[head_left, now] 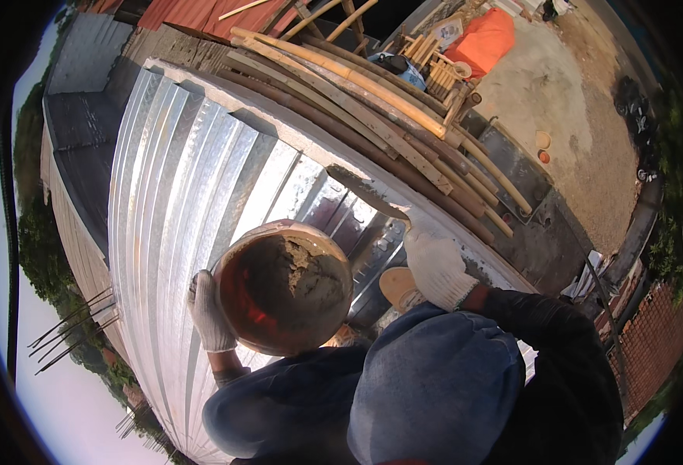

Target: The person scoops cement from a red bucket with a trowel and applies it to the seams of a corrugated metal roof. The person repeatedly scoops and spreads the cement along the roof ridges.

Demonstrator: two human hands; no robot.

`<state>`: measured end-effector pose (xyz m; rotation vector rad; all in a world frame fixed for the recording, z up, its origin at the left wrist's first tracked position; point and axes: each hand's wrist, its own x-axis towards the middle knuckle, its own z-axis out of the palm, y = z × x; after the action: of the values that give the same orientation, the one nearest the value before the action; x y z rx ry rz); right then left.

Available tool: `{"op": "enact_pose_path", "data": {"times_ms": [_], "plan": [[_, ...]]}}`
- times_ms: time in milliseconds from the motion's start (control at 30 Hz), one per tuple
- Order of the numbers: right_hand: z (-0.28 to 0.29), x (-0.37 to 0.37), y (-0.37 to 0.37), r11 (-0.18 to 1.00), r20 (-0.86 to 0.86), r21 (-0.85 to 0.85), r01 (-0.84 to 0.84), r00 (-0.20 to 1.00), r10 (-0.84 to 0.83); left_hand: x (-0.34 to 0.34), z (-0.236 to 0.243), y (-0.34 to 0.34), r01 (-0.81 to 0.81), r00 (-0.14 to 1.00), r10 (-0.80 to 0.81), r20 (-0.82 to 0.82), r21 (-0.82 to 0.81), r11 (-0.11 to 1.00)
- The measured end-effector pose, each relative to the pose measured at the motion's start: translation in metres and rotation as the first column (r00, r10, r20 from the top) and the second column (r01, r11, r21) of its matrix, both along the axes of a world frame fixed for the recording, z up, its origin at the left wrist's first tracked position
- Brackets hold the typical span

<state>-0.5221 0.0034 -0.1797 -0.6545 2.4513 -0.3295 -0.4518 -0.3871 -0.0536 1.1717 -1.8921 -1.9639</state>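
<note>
My left hand [211,314], in a whitish work glove, grips the left side of a round bowl [237,329]. Grey wet mortar [299,279] lies inside, piled rough toward the far right. The bowl sits above the metal roofing, close to my knees. My right hand [438,267], also gloved, is at the top edge of a low wall [279,128]. Its fingers look curled, and whatever they hold is hidden. Just beyond it, a dark strip of wet mortar [365,190] runs along the wall's edge, over the roofing. The tan toe of a shoe [398,288] shows beside the right hand.
Shiny corrugated roofing [171,194] slopes away on the left. Bamboo poles and boards [341,77] lie beyond the wall. Farther down are an orange sheet [482,43], sandy ground [543,85] and a brick-patterned surface [651,341]. Rebar ends [70,329] stick out at far left.
</note>
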Motion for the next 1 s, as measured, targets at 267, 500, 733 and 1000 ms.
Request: {"op": "enact_pose_path", "data": {"times_ms": [267,500,733,1000], "plan": [[0.039,-0.005,0.054,0.979,0.116,-0.172,0.11,0.989,-0.091,0.007,0.005,-0.01,0.064,0.998,-0.064,0.0,-0.004,0.998],[-0.01,-0.039,0.022,0.969,-0.139,-0.231,-0.086,0.989,0.054,-0.003,0.0,0.002,0.004,0.999,-0.003,0.035,-0.026,1.0],[0.0,-0.042,0.006,0.982,-0.102,-0.102,-0.159,0.984,0.149,0.003,0.008,-0.002,0.02,0.999,-0.019,0.04,-0.044,0.999],[0.027,-0.018,0.053,0.981,0.008,-0.039,-0.192,0.981,0.192,-0.004,0.004,-0.001,0.036,0.999,-0.035,0.028,-0.057,0.998]]}}
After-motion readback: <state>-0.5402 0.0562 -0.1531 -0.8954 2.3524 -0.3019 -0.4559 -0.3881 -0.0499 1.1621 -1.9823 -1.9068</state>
